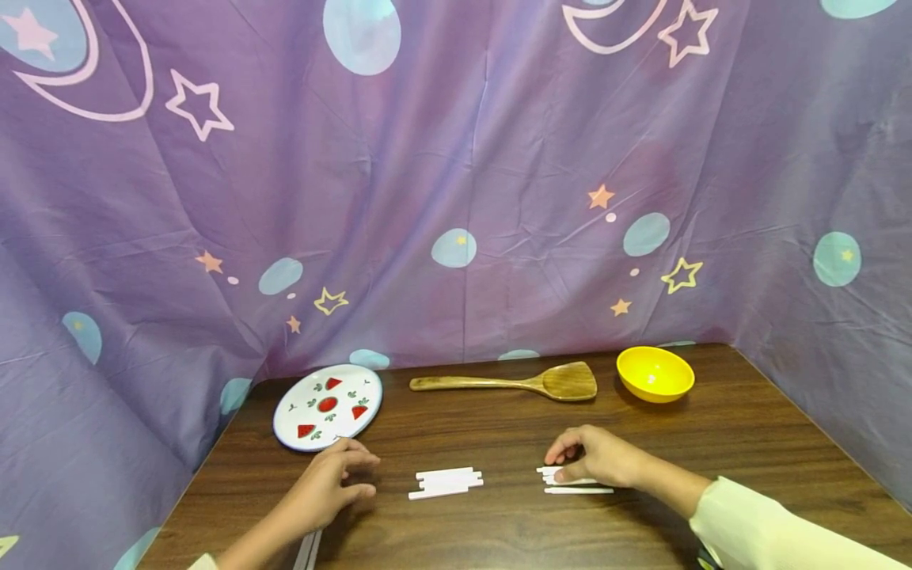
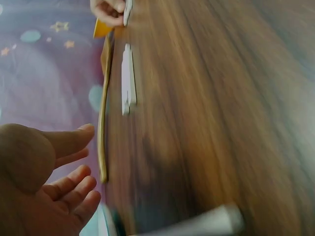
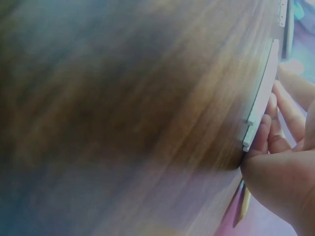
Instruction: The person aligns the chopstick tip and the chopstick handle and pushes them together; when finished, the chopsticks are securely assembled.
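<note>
Several short white sticks (image 1: 445,481) lie side by side at the middle of the brown table. My left hand (image 1: 329,484) hovers between them and the plate, holding nothing, thumb and fingers apart; the left wrist view shows the same hand (image 2: 51,177). At the right, my right hand (image 1: 594,457) is over a second group of white sticks (image 1: 550,473), its thumb on or just above them, index finger apart from the thumb. One separate stick (image 1: 579,491) lies on the near side. In the right wrist view the fingers are close beside the sticks (image 3: 263,93).
A white plate with red fruit pictures (image 1: 328,405) is at the back left. Behind the sticks lies a wooden spatula (image 1: 568,381), with a yellow bowl (image 1: 654,375) to its right. Long pale sticks (image 1: 307,551) are partly under my left forearm. Purple cloth surrounds the table.
</note>
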### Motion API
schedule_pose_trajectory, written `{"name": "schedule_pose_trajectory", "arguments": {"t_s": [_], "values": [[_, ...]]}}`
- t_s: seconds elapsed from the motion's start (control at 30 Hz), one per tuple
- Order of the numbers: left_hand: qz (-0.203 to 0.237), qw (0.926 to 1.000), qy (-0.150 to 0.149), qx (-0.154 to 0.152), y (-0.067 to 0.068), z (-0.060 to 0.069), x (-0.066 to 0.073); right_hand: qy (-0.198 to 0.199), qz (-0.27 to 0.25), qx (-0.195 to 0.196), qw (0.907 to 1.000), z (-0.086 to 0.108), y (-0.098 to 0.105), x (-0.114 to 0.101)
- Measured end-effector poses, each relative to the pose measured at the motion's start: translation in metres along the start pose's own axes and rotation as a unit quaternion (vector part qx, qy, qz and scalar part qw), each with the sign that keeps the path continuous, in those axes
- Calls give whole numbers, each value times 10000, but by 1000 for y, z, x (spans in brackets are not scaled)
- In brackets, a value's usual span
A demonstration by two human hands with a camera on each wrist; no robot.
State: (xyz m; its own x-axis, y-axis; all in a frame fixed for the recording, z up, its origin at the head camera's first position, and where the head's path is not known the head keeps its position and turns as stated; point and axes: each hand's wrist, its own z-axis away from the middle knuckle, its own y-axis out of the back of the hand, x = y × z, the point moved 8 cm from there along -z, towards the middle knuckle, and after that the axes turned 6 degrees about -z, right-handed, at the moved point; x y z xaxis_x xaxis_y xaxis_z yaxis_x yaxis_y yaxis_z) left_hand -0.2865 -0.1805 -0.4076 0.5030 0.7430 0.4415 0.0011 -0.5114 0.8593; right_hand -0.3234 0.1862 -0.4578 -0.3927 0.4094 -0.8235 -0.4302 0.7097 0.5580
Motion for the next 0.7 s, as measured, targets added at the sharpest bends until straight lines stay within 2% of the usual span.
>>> {"name": "schedule_pose_trajectory", "arguments": {"t_s": [0.1, 0.33, 0.7], "values": [[314, 9992, 152, -179, -11, -13, 9, -49, -26, -19, 10000, 0, 0, 0], [757, 9958, 32, -521, -36, -39, 29, -87, -55, -16, 9999, 0, 0, -1], [1211, 9895, 49, -784, -67, -63, 37, -142, -219, -77, 9996, 1, -1, 0]]}}
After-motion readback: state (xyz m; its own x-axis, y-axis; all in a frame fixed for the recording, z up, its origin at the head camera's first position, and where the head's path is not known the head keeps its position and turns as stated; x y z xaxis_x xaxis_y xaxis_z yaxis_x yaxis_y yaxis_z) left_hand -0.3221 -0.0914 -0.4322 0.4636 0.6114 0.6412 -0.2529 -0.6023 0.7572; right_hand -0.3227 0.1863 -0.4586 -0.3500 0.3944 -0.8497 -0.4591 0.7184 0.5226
